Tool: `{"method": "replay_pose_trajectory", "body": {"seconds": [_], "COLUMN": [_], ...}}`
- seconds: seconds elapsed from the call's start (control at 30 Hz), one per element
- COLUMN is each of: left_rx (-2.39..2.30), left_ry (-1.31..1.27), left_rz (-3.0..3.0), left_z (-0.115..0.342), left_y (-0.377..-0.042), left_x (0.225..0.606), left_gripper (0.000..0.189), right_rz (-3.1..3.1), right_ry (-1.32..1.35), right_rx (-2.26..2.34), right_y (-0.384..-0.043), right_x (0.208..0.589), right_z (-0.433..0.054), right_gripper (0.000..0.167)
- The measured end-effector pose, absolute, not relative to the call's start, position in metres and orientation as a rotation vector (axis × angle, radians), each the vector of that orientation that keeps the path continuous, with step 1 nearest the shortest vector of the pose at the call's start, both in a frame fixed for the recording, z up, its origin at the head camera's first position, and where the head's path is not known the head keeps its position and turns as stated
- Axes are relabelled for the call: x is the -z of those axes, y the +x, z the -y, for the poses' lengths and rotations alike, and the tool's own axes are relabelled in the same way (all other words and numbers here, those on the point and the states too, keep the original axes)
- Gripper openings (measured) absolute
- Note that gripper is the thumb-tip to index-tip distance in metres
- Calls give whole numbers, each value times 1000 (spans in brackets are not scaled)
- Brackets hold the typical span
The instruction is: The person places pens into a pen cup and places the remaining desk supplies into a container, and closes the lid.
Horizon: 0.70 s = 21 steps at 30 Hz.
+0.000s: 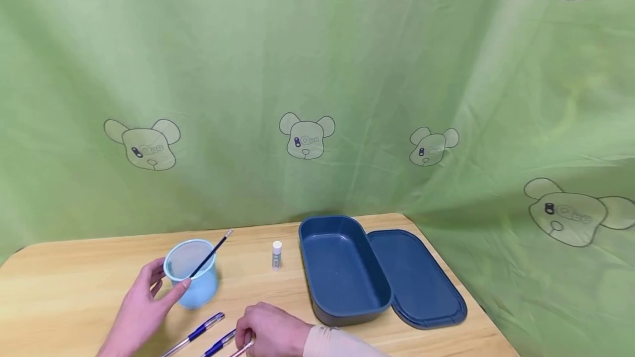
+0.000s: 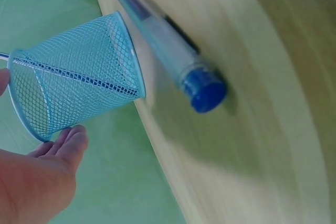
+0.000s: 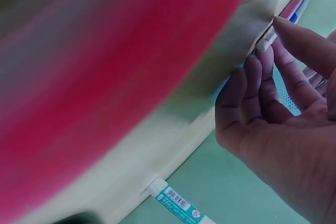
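Head cam: L hand [image 1: 143,308] holds cup [image 1: 202,291] nr rim, gap twd box [image 1: 346,275].

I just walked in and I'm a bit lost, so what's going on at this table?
A person's left hand holds a light blue mesh cup with one dark pencil in it. The right hand pinches what looks like another pencil near its eraser end. Two blue-capped pens lie nearby, and a white-capped stick stands farther back. To the right sits an open dark blue box, its lid beside it.
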<state>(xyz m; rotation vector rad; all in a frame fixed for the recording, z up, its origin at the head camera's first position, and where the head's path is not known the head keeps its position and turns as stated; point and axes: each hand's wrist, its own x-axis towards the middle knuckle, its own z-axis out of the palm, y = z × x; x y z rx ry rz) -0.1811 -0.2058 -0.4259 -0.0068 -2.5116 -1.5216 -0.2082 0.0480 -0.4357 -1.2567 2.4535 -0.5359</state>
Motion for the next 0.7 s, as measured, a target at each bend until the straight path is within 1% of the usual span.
{"method": "replay_pose_trajectory", "body": {"seconds": [0.3,0.53,0.7], "left_rx": [1504,1516,1551], "left_ry": [5,22,32], "left_rz": [2512,2508,2497], "left_z": [206,206,204], "left_y": [-182,-182,-183], "left_x": [427,427,427], "left_gripper": [82,82,82], "right_rz": [-2386,-2355,-2298], "right_ry": [-1234,-1372,-1366], "right_rx": [506,415,459], "right_y": [-209,-211,-212], "right_x": [435,432,429], "right_z": [-46,-49,-56], "right_gripper": [19,21,15]}}
